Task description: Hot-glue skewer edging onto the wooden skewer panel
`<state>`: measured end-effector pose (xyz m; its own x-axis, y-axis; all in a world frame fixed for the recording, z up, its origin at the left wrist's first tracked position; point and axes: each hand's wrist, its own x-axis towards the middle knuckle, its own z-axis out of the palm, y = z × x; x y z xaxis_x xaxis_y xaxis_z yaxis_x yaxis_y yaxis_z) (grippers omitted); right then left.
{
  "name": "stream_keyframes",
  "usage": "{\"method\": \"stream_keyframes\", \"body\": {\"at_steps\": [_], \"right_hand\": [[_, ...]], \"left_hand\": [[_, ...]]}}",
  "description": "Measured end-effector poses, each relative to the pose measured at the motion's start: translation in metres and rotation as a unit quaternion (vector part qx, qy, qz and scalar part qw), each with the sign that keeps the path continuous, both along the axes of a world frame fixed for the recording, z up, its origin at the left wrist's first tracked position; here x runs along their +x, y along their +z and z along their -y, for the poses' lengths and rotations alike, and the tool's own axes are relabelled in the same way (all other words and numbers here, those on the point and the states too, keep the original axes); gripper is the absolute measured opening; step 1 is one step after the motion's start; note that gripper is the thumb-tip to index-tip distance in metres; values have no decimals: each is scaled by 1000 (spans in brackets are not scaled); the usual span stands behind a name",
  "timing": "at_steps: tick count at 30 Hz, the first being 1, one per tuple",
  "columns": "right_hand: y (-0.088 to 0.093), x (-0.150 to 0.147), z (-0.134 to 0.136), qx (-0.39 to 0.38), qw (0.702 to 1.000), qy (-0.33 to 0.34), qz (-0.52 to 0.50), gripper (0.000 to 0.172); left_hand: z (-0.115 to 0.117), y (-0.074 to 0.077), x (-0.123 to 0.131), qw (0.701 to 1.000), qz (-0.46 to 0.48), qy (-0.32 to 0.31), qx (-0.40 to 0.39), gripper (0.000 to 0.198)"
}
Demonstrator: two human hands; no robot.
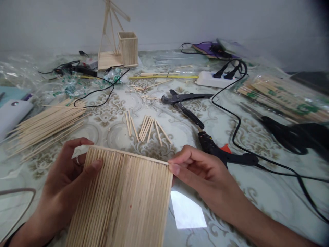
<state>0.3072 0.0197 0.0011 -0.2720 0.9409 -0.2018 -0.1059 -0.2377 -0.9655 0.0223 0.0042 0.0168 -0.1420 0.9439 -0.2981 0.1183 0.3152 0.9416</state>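
Note:
A panel of wooden sticks laid side by side [128, 202] is held up at the bottom centre. My left hand [68, 181] grips its upper left corner, thumb on the front face and fingers around the edge. A single thin stick [128, 154] lies along the panel's top edge. At the upper right corner, my right hand [200, 171] pinches the right end of that stick between thumb and forefinger. Just beyond the panel, several short sticks [146, 127] lie on the patterned table cover [108, 120].
A black glue gun [218, 151] lies behind my right hand, near pliers [180, 99]. Long sticks [51, 123] are piled at left. Scissors [282, 133] and bagged sticks [288, 96] lie right. Behind are a white power strip [216, 79] and a stick-built box [129, 49].

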Motion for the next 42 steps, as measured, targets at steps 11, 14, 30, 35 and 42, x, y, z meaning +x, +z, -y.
{"method": "stream_keyframes", "body": {"at_steps": [11,14,30,35,42], "right_hand": [[0,0,-3,-30,999,20,-30,19],[1,0,-3,-36,998,20,-42,21],[0,2,-2,-42,993,92,67,44],[-3,2,0,-45,992,86,78,38],[-5,0,2,-47,992,89,72,37]], "left_hand": [[0,-1,-1,1000,11,2,4,54],[-1,0,0,1000,18,3,3,54],[0,1,2,1000,17,3,-8,50],[0,1,2,1000,17,1,-19,50],[1,-1,2,999,19,8,-25,54]]}}
